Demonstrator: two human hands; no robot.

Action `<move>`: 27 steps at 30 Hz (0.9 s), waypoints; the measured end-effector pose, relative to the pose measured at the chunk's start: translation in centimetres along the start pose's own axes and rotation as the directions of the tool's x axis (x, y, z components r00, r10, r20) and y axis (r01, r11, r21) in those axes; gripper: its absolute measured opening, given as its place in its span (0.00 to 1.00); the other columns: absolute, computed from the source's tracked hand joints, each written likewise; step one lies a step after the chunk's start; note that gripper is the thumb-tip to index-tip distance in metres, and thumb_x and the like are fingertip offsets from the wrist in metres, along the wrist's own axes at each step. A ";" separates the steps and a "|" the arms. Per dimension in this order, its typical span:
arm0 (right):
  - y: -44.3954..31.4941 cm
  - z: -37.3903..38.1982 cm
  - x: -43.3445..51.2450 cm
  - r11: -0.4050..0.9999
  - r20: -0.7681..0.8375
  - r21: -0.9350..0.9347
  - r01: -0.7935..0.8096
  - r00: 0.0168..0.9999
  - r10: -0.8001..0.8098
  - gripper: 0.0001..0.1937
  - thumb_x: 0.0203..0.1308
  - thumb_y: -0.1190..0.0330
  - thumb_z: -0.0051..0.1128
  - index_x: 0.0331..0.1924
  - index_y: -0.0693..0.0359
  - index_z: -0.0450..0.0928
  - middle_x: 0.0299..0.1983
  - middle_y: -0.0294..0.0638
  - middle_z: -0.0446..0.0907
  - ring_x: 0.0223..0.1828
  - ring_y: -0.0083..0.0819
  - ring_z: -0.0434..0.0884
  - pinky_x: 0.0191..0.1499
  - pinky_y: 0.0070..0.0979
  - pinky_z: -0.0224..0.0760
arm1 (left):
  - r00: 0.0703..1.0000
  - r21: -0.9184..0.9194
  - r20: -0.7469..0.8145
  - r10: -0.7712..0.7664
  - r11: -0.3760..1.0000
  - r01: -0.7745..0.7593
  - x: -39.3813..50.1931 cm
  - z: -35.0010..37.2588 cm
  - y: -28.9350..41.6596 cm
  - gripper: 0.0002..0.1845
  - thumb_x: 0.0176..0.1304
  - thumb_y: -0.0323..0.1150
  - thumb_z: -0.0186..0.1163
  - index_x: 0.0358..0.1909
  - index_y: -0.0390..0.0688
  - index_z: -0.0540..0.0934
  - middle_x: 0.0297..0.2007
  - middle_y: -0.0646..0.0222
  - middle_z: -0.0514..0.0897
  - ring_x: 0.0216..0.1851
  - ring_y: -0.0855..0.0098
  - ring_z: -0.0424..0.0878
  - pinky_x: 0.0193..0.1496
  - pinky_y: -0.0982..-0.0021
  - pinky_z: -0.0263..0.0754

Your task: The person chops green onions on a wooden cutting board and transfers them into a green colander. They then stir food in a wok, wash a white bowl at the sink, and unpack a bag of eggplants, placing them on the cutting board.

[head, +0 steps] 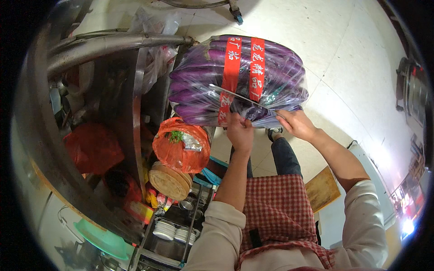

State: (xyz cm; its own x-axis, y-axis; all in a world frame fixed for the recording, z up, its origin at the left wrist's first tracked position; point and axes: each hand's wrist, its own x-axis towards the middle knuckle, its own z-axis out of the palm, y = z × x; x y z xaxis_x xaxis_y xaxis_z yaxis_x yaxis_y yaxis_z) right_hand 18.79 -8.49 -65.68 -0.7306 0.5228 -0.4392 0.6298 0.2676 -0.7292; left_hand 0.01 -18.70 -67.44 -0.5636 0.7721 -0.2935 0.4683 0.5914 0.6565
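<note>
Long purple eggplants [195,93] lie packed side by side in a clear plastic bag [283,79]. Two bands of red tape [257,69] with white writing run across the bag. My right hand [298,123] grips a kitchen knife [249,103] at the bag's near right side. Its blade points up and left across the plastic, over the nearer tape band; whether it has cut through, I cannot tell. At the bag's near edge, the fingers of my left hand [240,130] are closed on the plastic, just below the blade. What supports the bundle is mostly hidden beneath it.
Left of my forearm stands a bin lined with an orange-red bag [178,157], with green scraps inside. Round wooden boards [169,183] and stacked white plates [165,230] sit nearer me. A metal frame [115,49] curves along the left. A caster [236,13] rests on the tiled floor ahead.
</note>
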 end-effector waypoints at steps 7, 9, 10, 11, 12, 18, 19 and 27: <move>-2.8 -0.5 -1.2 0.994 -0.107 0.095 -0.048 0.993 0.058 0.07 0.66 0.66 0.49 0.40 0.61 0.72 0.20 0.53 0.74 0.23 0.53 0.76 0.27 0.45 0.66 | 0.983 0.120 0.017 -0.180 0.977 0.177 1.9 -1.3 -0.9 0.36 0.50 0.32 0.67 0.56 0.36 0.57 0.46 0.45 0.73 0.48 0.42 0.74 0.48 0.51 0.72; -3.0 -1.8 -1.3 0.990 -0.051 0.073 -0.121 0.991 0.125 0.07 0.66 0.66 0.49 0.38 0.62 0.71 0.20 0.53 0.74 0.24 0.54 0.76 0.28 0.45 0.66 | 0.940 0.083 0.106 -0.325 0.945 0.317 3.2 -1.3 -1.8 0.36 0.50 0.33 0.67 0.57 0.36 0.57 0.48 0.41 0.73 0.49 0.42 0.74 0.48 0.51 0.72; -2.7 -2.2 -0.8 0.992 -0.033 0.055 -0.110 0.993 0.112 0.07 0.66 0.66 0.49 0.38 0.62 0.71 0.20 0.53 0.74 0.24 0.54 0.76 0.28 0.45 0.66 | 0.943 0.100 0.141 -0.302 0.952 0.290 3.5 -1.5 -2.1 0.35 0.51 0.31 0.66 0.56 0.35 0.58 0.47 0.41 0.75 0.47 0.44 0.76 0.48 0.51 0.72; -2.4 -2.7 -0.1 0.995 -0.013 0.038 -0.097 0.995 0.098 0.07 0.66 0.67 0.49 0.38 0.62 0.71 0.21 0.53 0.74 0.25 0.54 0.76 0.28 0.45 0.66 | 0.923 0.142 0.173 -0.344 0.936 0.322 3.2 -1.5 -2.2 0.33 0.51 0.31 0.65 0.55 0.35 0.59 0.47 0.42 0.76 0.47 0.44 0.77 0.48 0.51 0.72; -2.3 -3.1 0.8 0.999 0.031 0.007 -0.042 0.999 0.041 0.08 0.66 0.66 0.49 0.41 0.61 0.73 0.22 0.53 0.75 0.25 0.54 0.76 0.28 0.45 0.67 | 0.902 0.191 0.207 -0.378 0.920 0.342 3.1 -2.1 -1.4 0.32 0.51 0.30 0.65 0.55 0.35 0.60 0.47 0.42 0.77 0.47 0.45 0.77 0.47 0.51 0.72; -3.5 -1.5 6.2 0.992 0.022 -0.042 0.123 0.992 -0.122 0.11 0.65 0.64 0.49 0.42 0.63 0.74 0.23 0.56 0.77 0.26 0.55 0.77 0.30 0.47 0.69 | 0.913 -0.126 0.158 -0.375 0.910 0.395 -0.3 -3.9 -2.0 0.20 0.50 0.19 0.58 0.45 0.37 0.65 0.37 0.56 0.76 0.37 0.58 0.78 0.42 0.61 0.73; -3.8 -1.6 6.7 0.991 0.030 -0.039 0.128 0.991 -0.127 0.11 0.65 0.64 0.49 0.42 0.63 0.74 0.23 0.56 0.76 0.26 0.55 0.77 0.30 0.47 0.69 | 0.890 -0.225 0.165 -0.424 0.863 0.453 -0.9 -4.4 -1.7 0.18 0.50 0.18 0.57 0.44 0.38 0.66 0.35 0.58 0.75 0.36 0.61 0.77 0.41 0.64 0.72; -6.0 0.6 10.0 0.986 0.130 0.010 0.164 0.978 -0.164 0.11 0.64 0.66 0.49 0.46 0.61 0.73 0.23 0.55 0.77 0.28 0.57 0.78 0.31 0.47 0.70 | 0.915 -0.403 0.059 -0.399 0.829 0.388 -3.8 -4.6 -2.4 0.16 0.59 0.18 0.55 0.48 0.37 0.65 0.39 0.66 0.72 0.40 0.72 0.73 0.43 0.73 0.69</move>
State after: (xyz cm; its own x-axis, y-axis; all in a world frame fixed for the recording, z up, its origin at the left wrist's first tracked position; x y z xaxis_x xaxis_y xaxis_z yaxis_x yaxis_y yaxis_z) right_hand 7.60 -5.33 -66.01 -0.8518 0.3622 -0.3784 0.4991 0.3417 -0.7963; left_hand -2.12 -24.11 -64.70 -0.6625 0.4839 -0.5718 -0.1043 0.6963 0.7102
